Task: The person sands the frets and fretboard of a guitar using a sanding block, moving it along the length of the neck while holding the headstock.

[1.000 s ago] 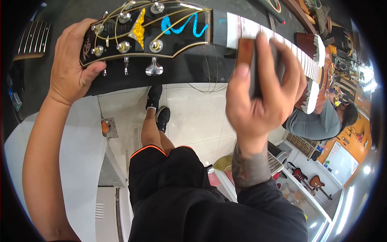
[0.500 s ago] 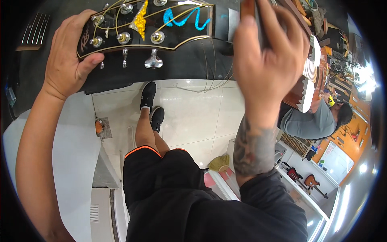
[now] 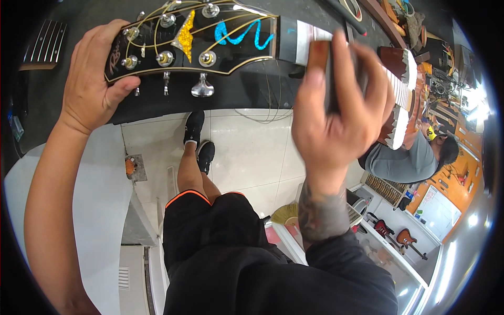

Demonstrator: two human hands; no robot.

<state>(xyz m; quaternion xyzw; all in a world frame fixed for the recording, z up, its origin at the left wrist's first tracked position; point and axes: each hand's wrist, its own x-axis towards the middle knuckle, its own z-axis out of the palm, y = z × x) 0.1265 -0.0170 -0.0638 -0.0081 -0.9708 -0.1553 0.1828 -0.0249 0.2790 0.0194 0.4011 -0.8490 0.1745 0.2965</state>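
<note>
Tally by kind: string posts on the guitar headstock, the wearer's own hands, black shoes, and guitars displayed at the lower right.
String posts on the headstock: 6
Hands (left hand, right hand): 2
Black shoes: 2
Guitars, lower right: 2
Total: 12

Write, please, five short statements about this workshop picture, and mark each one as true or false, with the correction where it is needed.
1. The left hand grips the outer end of the guitar headstock. True.
2. The right hand holds a screwdriver. False: it holds a block with a brown side at the guitar neck.
3. The blue wavy decoration is left of the gold one. False: the blue wavy decoration is right of the gold decoration.
4. A person in a grey shirt is visible at the right. True.
5. The broom lies left of the wearer's legs. False: the broom is to their right.
</note>
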